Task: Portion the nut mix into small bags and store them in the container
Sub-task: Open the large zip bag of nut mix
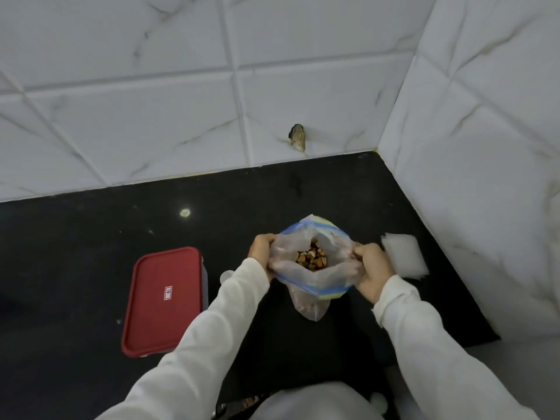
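The counter [91, 268] was black, the wall tiles [151, 101] white with grey veining. The container's lid [163, 301] was red. The clear bag [313, 286] had a blue strip and held brown nuts [312, 259]. The sleeves [212, 328] were white.

The nut bag [315, 268] stands on the counter [91, 237] between the lidded container [163, 301], left, and small bags [404, 256], right.

Two hands spread a bag of nuts open

Left hand [261, 248] and right hand [373, 269] grip opposite rims of the bag [315, 278]; nuts [312, 258] show inside; a red-lidded container [163, 300] sits left; small bags [404, 255] lie right, on the black counter [91, 237].
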`<state>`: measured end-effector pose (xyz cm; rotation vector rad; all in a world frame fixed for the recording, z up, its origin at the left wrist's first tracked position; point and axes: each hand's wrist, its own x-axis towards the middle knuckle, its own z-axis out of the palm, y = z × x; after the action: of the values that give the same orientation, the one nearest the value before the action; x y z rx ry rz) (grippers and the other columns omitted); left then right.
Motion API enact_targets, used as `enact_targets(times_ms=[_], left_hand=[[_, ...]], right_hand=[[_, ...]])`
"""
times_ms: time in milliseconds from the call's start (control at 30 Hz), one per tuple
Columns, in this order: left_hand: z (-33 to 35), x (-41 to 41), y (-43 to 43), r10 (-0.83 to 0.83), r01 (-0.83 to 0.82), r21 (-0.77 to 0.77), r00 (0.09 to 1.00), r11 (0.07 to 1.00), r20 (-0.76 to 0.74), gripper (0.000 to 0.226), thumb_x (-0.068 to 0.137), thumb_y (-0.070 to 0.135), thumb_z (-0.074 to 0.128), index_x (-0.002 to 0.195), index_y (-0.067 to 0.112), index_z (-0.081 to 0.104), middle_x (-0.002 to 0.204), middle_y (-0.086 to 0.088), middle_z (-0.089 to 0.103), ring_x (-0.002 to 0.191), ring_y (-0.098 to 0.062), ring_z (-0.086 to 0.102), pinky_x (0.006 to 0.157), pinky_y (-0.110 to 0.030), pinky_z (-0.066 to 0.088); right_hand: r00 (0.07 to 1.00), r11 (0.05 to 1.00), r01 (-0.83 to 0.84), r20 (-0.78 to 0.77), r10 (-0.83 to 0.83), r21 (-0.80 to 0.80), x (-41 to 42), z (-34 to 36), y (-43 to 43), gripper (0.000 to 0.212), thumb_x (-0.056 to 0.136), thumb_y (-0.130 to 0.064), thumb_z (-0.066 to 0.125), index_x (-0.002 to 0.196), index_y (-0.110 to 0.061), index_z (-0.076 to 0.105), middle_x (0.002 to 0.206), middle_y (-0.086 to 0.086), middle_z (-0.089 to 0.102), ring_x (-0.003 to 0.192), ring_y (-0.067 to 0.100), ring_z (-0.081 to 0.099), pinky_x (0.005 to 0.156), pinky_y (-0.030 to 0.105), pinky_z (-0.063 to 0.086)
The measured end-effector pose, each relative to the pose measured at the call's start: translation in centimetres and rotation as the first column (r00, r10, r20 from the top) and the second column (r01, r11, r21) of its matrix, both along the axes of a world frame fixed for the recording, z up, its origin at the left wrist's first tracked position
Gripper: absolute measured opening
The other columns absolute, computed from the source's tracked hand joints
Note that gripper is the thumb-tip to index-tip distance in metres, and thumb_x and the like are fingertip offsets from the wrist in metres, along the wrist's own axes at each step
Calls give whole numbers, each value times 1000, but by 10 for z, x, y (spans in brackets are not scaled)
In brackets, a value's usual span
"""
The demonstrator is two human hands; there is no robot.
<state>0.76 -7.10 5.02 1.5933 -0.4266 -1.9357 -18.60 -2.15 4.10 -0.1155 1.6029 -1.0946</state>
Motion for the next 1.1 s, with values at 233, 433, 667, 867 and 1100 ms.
enact_targets(times_ms=[233,433,667,867,1100], left_hand=[[20,-16,-24,-119,771,-376,498,513,859,44,91,60,50,126,33,51,115,11,59,102,-13,58,91,-37,50],[29,-40,-44,-127,856,-306,388,417,913,23,98,32,52,115,21,63,103,-4,66,93,-23,64,83,-36,54],[30,-27,-52,-248,263,-125,961,957,124,18,88,23,65,97,8,72,97,-13,74,95,-29,67,93,-43,52],[19,-28,-49,-369,391,-24,886,920,280,37,93,38,58,114,9,66,106,-12,69,99,-26,63,93,-39,49],[14,-15,-21,-145,760,-299,455,576,878,42,89,68,45,106,32,58,100,9,60,89,-13,60,86,-39,52]], right_hand=[[323,745,-663,-925,199,-71,5,32,-9,58,89,-42,64,139,-27,39,123,-5,42,104,7,48,82,22,41],[212,746,-663,-942,261,57,8,28,-41,37,95,-22,57,132,-18,52,119,7,61,107,20,59,88,25,47],[742,830,-556,-470,477,-36,1,41,-60,17,94,-11,51,91,-14,68,84,1,66,87,19,62,68,26,46],[961,980,-190,193,198,-58,-2,14,-60,21,87,-11,51,66,-12,54,62,5,46,49,13,48,47,22,40],[507,830,-557,-780,367,29,10,32,-23,61,82,-61,61,131,-29,43,120,-8,41,105,9,49,79,25,41]])
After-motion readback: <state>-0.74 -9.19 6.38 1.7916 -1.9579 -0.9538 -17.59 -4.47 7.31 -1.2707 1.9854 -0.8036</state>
